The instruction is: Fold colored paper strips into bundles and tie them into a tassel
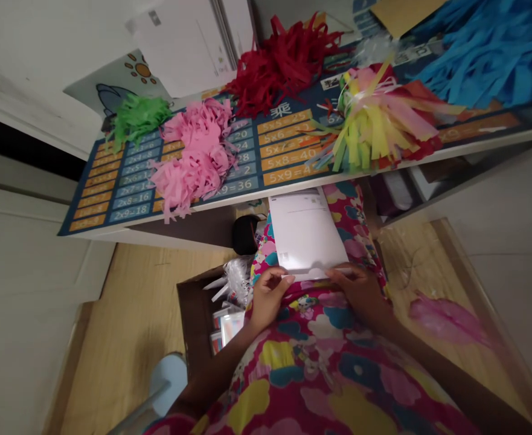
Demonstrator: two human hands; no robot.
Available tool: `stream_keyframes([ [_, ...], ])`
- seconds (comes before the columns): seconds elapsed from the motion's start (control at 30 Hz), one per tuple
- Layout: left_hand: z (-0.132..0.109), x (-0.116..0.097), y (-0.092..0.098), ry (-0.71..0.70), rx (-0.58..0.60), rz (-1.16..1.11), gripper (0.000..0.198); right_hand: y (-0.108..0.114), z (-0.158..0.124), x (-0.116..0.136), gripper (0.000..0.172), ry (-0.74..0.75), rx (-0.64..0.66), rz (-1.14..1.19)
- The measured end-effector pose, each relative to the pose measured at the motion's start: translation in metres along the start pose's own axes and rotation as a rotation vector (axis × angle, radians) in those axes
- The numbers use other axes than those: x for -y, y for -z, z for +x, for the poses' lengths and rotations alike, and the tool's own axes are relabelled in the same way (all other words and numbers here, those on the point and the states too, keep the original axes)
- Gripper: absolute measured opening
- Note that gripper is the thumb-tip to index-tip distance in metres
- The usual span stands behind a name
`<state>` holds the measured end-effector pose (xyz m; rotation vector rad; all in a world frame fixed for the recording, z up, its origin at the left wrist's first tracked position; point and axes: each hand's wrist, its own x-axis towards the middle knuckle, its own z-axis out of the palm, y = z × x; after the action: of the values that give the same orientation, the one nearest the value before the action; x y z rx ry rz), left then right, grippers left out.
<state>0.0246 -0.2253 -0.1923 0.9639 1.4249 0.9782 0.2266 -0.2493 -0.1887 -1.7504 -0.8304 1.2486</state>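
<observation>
A white envelope [310, 232] with faint printed marks lies across the person's lap, its far end by the desk edge. My left hand [269, 296] pinches the near edge at its left corner, thumb and fingers closed on the paper. At the other corner, my right hand [360, 293] grips the same edge. Between the two hands a narrow folded strip runs along that edge. Colourful patterned cloth [308, 362] covers the lap under the envelope.
On the desk [170, 226] lie pink [197, 154], green [141, 115], red [284, 63], blue [501, 54] and multicoloured [378, 121] paper tassels. A stack of white envelopes [188, 48] stands at the back. A dark box [195, 320] with plastic packets sits left of the lap; pink plastic [447, 317] lies right.
</observation>
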Motion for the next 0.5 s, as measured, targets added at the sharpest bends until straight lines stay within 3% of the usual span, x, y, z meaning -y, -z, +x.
stream_keyframes([
  [0.33, -0.0013, 0.0085, -0.0038, 0.026, 0.005, 0.142, 0.041, -0.0053, 0.0022, -0.0012, 0.04, -0.14, -0.028, -0.08],
  [0.5, -0.0027, 0.0068, -0.0091, -0.032, 0.01, 0.192, 0.041, -0.0078, 0.004, -0.0016, 0.043, -0.151, -0.071, -0.118],
])
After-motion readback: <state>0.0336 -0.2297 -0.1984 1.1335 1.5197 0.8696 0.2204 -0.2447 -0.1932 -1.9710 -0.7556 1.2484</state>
